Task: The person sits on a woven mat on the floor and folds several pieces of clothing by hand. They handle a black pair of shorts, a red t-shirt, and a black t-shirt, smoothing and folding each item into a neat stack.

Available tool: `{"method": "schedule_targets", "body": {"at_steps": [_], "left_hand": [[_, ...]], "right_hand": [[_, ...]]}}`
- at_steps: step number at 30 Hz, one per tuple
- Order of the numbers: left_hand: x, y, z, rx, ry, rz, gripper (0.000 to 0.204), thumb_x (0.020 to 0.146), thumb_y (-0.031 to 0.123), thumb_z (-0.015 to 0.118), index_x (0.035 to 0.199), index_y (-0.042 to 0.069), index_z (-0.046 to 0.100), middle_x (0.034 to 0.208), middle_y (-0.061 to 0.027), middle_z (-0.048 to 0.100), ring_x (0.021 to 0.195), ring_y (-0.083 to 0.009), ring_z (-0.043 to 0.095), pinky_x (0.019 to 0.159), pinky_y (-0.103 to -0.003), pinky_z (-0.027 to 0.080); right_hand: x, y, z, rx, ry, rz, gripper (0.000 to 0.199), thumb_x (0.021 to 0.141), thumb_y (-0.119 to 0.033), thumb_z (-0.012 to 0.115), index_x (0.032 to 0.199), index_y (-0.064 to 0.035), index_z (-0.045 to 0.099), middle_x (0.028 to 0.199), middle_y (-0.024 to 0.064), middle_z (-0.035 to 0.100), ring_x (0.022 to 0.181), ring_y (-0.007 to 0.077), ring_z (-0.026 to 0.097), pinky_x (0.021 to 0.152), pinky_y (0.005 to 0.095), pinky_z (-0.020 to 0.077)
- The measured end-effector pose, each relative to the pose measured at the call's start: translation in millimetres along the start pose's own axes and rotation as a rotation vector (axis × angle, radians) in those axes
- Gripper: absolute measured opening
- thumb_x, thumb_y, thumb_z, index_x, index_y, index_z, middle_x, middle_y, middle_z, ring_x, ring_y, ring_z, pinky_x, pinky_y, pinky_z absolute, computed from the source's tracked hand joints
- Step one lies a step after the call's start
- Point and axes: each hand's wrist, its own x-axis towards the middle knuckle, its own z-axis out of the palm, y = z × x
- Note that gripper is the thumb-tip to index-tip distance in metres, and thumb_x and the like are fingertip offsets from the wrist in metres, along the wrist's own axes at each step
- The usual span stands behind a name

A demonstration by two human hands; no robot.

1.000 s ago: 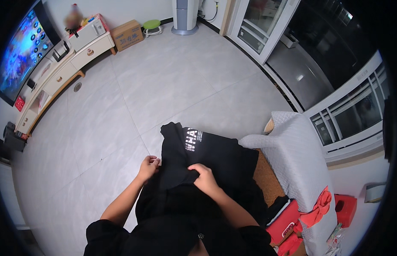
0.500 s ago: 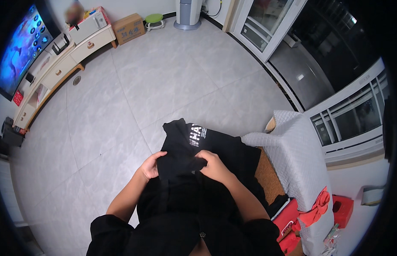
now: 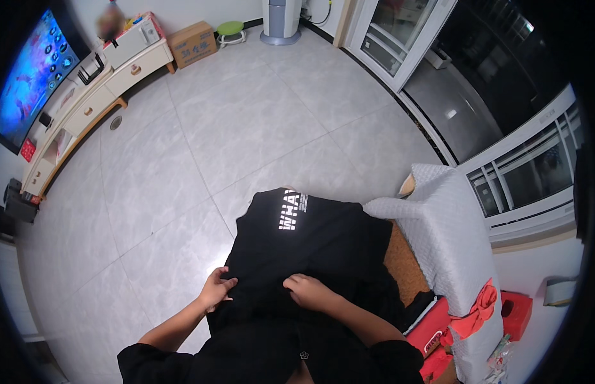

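Note:
Spread before my body is a black T-shirt (image 3: 272, 256) with a white print near its far edge. At its left edge my left hand (image 3: 215, 289) is closed on the cloth, thumb on top. My right hand (image 3: 308, 292) lies over the middle of the shirt, fingers curled in against the fabric and pinching it. The fingertips of that hand are partly hidden. The shirt's near part merges with my own black clothing, so where it ends I cannot tell.
To the right stands a seat with a grey quilted cover (image 3: 438, 224) and a brown woven surface (image 3: 405, 265). Red bags (image 3: 432, 326) lie near it. A cabinet (image 3: 86, 109) with a screen (image 3: 38, 77) is far left; a cardboard box (image 3: 193, 43) and green stool (image 3: 231, 28) stand beyond.
Both hands have come down toward my body, the left also moving outward. The raised, folded cloth on the left now lies flatter, and more of the white print shows.

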Motion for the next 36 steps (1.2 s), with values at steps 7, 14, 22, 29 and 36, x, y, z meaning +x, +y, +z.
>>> {"method": "schedule_targets", "body": {"at_steps": [7,14,22,29,36], "left_hand": [[-19.0,35.1,18.7,-0.321,-0.151,0.107,0.044,0.088,0.007,0.050,0.129,0.009,0.035,0.071,-0.0037,0.057,0.055,-0.0094,0.054,0.049,-0.023,0.053],[-13.4,45.2,18.5,0.070,-0.103,0.719,0.046,0.080,-0.007,0.056,0.121,0.005,0.041,0.099,-0.0056,0.053,0.064,-0.0104,0.051,0.063,-0.022,0.047],[-8.3,74.2,33.4,0.454,-0.108,1.024,0.021,0.069,-0.004,0.068,0.089,0.002,0.062,0.086,-0.0064,0.056,0.063,-0.0136,0.050,0.056,-0.024,0.042],[-28.9,80.5,23.2,0.705,-0.015,1.453,0.016,0.062,0.006,0.068,0.078,0.011,0.066,0.077,-0.0006,0.058,0.066,-0.0177,0.055,0.062,-0.029,0.038],[-36.7,78.0,32.1,0.556,0.061,1.447,0.013,0.066,0.003,0.070,0.070,0.006,0.059,0.074,-0.0037,0.061,0.061,-0.0178,0.054,0.057,-0.029,0.037]], "right_hand": [[30.6,-50.6,-22.3,0.116,0.329,-0.083,0.056,0.075,-0.025,0.067,0.121,-0.0040,0.044,0.119,0.0164,0.050,0.110,0.0327,0.049,0.094,0.0408,0.0385],[52.5,-43.9,-34.6,0.699,0.509,0.190,0.023,0.076,-0.010,0.065,0.096,0.0016,0.060,0.084,0.0176,0.064,0.076,0.0281,0.065,0.065,0.0305,0.0494],[49.5,-30.4,-49.2,0.805,0.373,0.107,0.024,0.082,-0.013,0.062,0.099,0.0043,0.058,0.073,0.0067,0.061,0.070,0.0076,0.055,0.064,0.0235,0.0459],[41.7,-72.6,-109.8,0.513,0.678,0.291,0.016,0.084,-0.009,0.057,0.095,0.0025,0.057,0.068,0.0147,0.058,0.062,0.0192,0.055,0.054,0.0288,0.0440],[32.5,-95.6,-81.3,0.388,0.402,0.030,0.019,0.083,-0.007,0.057,0.099,0.0039,0.056,0.082,0.0217,0.061,0.075,0.0338,0.063,0.062,0.0354,0.0497]]}}
